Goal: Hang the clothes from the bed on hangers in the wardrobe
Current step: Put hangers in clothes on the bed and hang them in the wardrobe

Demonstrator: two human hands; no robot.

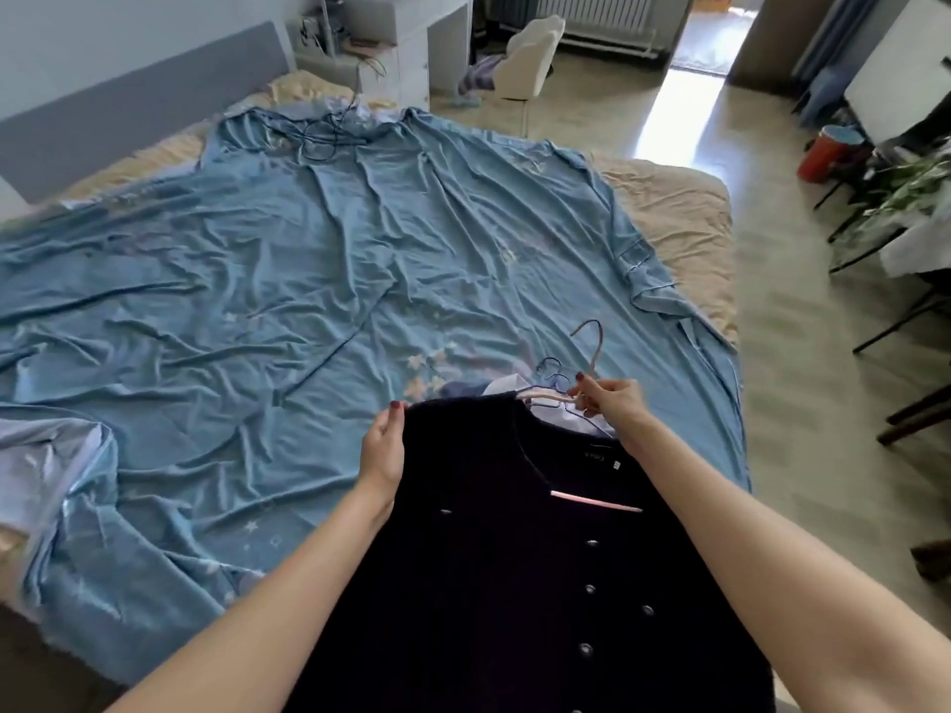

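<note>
Our right hand [610, 403] pinches the thin pink wire hanger [592, 362]; our left hand [383, 445] grips one shoulder of the dark navy buttoned knit cardigan [514, 584], held over the blue sheeted bed [257, 280]. Soft, limp, probably light: we judge it best held at the shoulders.

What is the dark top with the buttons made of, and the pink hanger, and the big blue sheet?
Dark top: looks like soft knit, matte and slightly fuzzy at the edge; its buttons glint like metal.
Pink hanger: thin, smooth, probably coated wire, judging by its slim bent hook.
Blue sheet: smooth woven cloth with a faint sheen, creased all over; possibly cotton or satin.
</note>
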